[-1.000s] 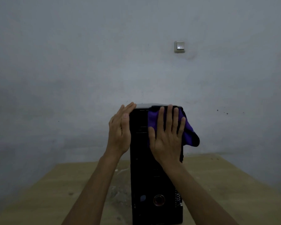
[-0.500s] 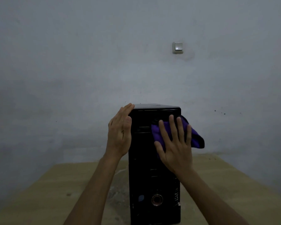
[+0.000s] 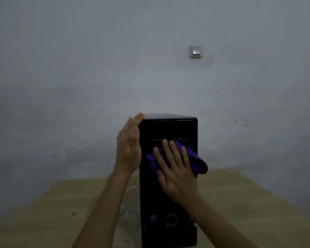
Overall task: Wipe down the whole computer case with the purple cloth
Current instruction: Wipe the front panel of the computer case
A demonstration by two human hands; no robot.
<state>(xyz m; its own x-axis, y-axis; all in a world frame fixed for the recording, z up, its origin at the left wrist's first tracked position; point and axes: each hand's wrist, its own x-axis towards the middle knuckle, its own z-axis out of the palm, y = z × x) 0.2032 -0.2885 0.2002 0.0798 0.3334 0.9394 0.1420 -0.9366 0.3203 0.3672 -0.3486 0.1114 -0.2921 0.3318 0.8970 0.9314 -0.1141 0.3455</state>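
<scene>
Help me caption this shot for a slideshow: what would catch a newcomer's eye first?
First the black computer case standing upright at the middle of a wooden table. On its front panel the right hand presses a purple cloth with flat fingers, while the left hand rests flat against the case's left side. Behind, a lone white light switch sits on the bare grey wall.

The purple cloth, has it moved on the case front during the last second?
Yes. The purple cloth under the right hand has slid down from the computer case top edge.
</scene>
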